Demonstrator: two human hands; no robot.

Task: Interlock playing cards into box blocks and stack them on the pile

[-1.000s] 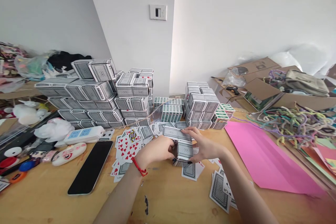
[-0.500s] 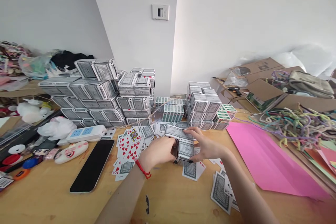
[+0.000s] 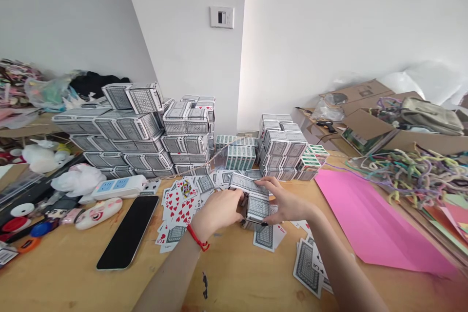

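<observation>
In the head view my left hand (image 3: 218, 210), with a red string bracelet at the wrist, grips the left side of a block built from playing cards (image 3: 259, 208). My right hand (image 3: 285, 201) has its fingers round the far and right sides of the same block. Grey-patterned card backs face up on it, and part of its left side is hidden by my fingers. Loose playing cards (image 3: 183, 204) lie spread left of my hands, several face up with red hearts. A few more cards (image 3: 263, 238) lie just in front of the block.
Tall stacks of card blocks (image 3: 142, 129) stand at the back left, a smaller stack (image 3: 283, 148) at the back right. Green card boxes (image 3: 239, 156) sit between them. A black phone (image 3: 127, 233), a power strip (image 3: 119, 186), pink paper (image 3: 369, 224) and pipe cleaners (image 3: 405, 175) surround the work area.
My hands keep hold of the card block in nearly the same place. My left thumb has shifted slightly at its near side. The whole view has moved a little.
</observation>
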